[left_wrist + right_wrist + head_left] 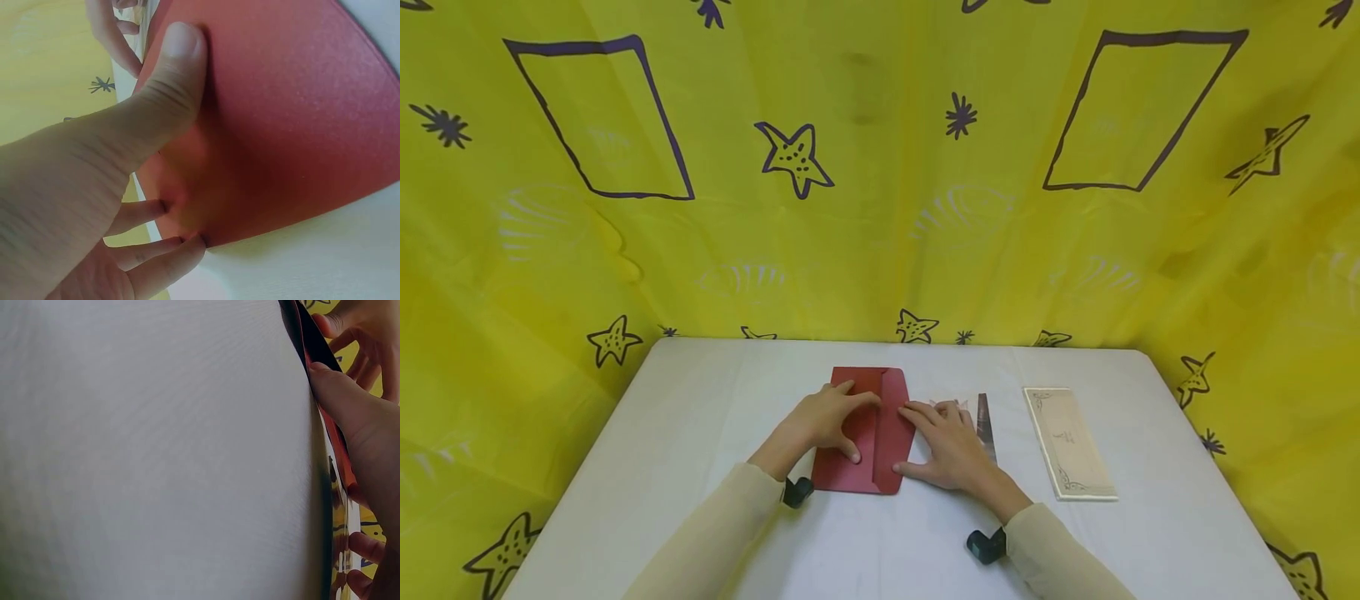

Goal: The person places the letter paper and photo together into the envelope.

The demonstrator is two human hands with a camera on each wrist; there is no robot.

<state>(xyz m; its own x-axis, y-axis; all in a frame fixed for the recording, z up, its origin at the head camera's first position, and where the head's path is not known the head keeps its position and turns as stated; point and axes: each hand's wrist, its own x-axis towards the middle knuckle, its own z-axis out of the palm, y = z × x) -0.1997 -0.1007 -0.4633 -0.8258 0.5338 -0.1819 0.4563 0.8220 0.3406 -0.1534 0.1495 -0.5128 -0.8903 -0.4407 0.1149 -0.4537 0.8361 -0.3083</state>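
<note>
Red envelope flat on desk, both hands on it

Envelope [867, 432]: plain red, upright rectangle, near the middle of the desk [700, 417]. Left part is the pocket, a deeper red toward the top. A straight seam runs top to bottom right of centre. Right of it, a lighter flap [895, 433] with tapered corners points toward the right hand. Left wrist view shows a smooth face with a faint sheen and shadow under the thumb. Right wrist view catches it nearly edge-on, red and dark layers together at the right thumb.

Left hand [826, 419]: spread on the pocket, thumb toward the near side, fingers over the upper part. Pinching nothing.

Right hand [951, 450]: also spread, thumb at the flap's lower edge, fingertips at its upper outer edge. Can't tell whether the thumb goes underneath.

Printed sheet [986, 425]: pale with a dark strip, partly hidden behind the right hand.

Cream card [1070, 444]: long, ornamented corners, small centre print, lying well apart on the right.

Desk is white-topped. Beige sleeves [722, 533], black device [797, 492] at each wrist. Yellow curtain [880, 250] behind, drawn with starfish and frames.
</note>
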